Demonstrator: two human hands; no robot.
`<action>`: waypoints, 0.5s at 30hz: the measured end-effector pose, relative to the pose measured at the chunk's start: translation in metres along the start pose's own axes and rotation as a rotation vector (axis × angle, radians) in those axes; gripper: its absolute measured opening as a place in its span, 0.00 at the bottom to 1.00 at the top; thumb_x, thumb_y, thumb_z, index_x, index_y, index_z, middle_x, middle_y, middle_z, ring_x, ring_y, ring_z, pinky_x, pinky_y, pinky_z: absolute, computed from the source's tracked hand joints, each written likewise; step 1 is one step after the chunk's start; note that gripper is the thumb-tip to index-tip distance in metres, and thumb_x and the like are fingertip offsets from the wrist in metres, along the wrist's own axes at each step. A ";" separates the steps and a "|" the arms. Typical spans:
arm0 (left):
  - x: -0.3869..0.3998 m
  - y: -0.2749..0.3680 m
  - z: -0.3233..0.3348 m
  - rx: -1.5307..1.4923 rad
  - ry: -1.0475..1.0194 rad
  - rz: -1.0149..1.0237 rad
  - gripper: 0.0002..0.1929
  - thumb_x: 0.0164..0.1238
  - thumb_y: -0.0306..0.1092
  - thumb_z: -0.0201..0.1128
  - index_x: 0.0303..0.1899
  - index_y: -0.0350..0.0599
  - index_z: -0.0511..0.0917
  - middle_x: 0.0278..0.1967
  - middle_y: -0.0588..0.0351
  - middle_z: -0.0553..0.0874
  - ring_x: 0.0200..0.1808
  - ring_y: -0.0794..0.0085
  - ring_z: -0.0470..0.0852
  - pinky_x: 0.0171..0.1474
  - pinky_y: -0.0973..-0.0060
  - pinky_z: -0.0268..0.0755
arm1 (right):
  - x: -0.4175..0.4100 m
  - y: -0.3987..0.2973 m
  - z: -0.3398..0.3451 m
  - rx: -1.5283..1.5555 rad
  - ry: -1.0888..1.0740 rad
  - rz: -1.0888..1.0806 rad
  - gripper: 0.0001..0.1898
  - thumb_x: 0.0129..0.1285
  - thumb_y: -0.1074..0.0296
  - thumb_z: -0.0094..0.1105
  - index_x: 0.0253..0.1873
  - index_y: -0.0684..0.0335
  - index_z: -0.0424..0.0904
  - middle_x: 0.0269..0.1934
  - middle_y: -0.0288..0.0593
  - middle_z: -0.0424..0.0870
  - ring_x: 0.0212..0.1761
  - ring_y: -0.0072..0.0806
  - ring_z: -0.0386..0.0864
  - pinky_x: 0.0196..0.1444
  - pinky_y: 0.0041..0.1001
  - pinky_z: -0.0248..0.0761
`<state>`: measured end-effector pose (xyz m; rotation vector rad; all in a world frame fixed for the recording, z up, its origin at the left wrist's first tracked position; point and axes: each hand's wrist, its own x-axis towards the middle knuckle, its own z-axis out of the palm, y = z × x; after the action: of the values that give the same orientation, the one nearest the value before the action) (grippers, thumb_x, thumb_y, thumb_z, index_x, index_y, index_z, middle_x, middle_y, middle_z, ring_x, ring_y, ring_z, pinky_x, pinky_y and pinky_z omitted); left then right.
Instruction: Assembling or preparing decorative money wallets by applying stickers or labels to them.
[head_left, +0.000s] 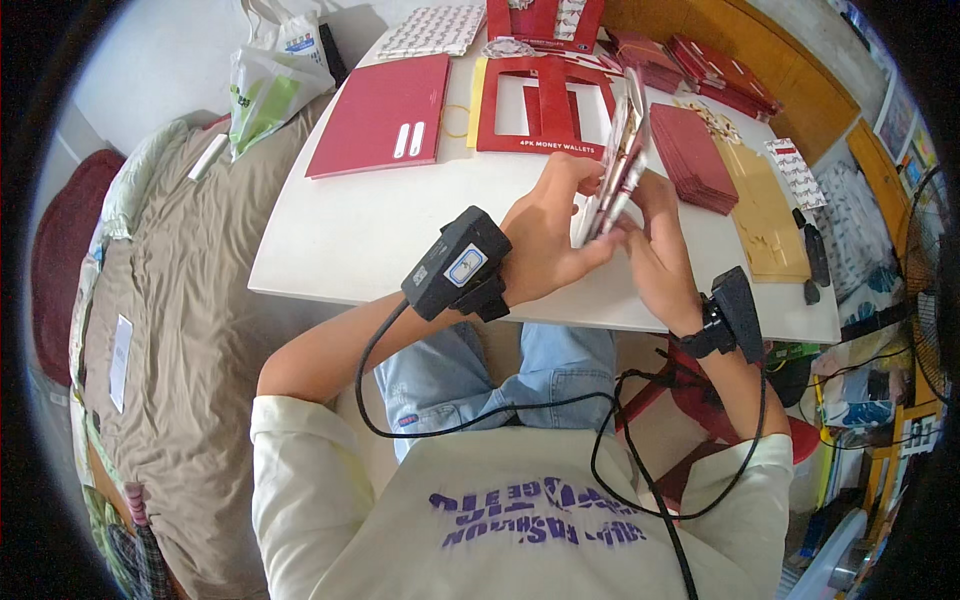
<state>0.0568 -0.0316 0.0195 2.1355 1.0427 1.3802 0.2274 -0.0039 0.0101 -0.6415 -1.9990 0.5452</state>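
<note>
Both hands hold a thin bundle of printed paper or card pieces (619, 161), upright and seen nearly edge-on. It shows white, red and brown edges and is partly blurred. My left hand (555, 225) grips its near left side, thumb at the lower end. Around the right side and bottom of the bundle curl the fingers of my right hand (658, 247). Just beyond lies a red card sleeve (551, 139) with cut-out windows and white writing, flat on the white table (390, 232). Under the sleeve's left side a yellow strip (475, 105) shows.
At the left of the table lies a dark red stack (360, 127) of flat card. On the right are red envelopes (694, 157), yellow-brown sheets (769, 210) and a black marker-like object (816, 251). A black cable (480, 420) runs between both wrist devices. A bed (180, 315) stands left.
</note>
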 end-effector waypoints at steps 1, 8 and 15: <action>0.000 -0.002 -0.002 -0.064 -0.015 -0.006 0.26 0.58 0.28 0.60 0.58 0.36 0.61 0.50 0.44 0.77 0.54 0.61 0.77 0.55 0.65 0.73 | 0.000 -0.003 0.000 0.000 0.000 0.000 0.32 0.62 0.73 0.56 0.70 0.63 0.54 0.61 0.48 0.61 0.56 0.32 0.71 0.61 0.31 0.64; 0.002 -0.013 -0.011 -0.342 0.050 -0.067 0.22 0.57 0.22 0.51 0.56 0.31 0.62 0.44 0.38 0.79 0.46 0.58 0.81 0.46 0.67 0.74 | 0.013 0.002 -0.016 0.361 -0.004 0.292 0.30 0.65 0.69 0.57 0.68 0.65 0.53 0.60 0.45 0.68 0.61 0.26 0.67 0.62 0.29 0.61; 0.006 -0.008 0.001 -0.409 0.085 -0.131 0.30 0.56 0.26 0.63 0.59 0.33 0.58 0.51 0.40 0.76 0.51 0.58 0.78 0.53 0.64 0.71 | 0.004 -0.004 -0.005 0.531 0.026 0.264 0.20 0.71 0.72 0.46 0.64 0.67 0.57 0.57 0.43 0.70 0.59 0.23 0.67 0.62 0.27 0.60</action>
<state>0.0558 -0.0215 0.0176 1.6987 0.8270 1.4827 0.2295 -0.0042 0.0173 -0.5731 -1.6497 1.1699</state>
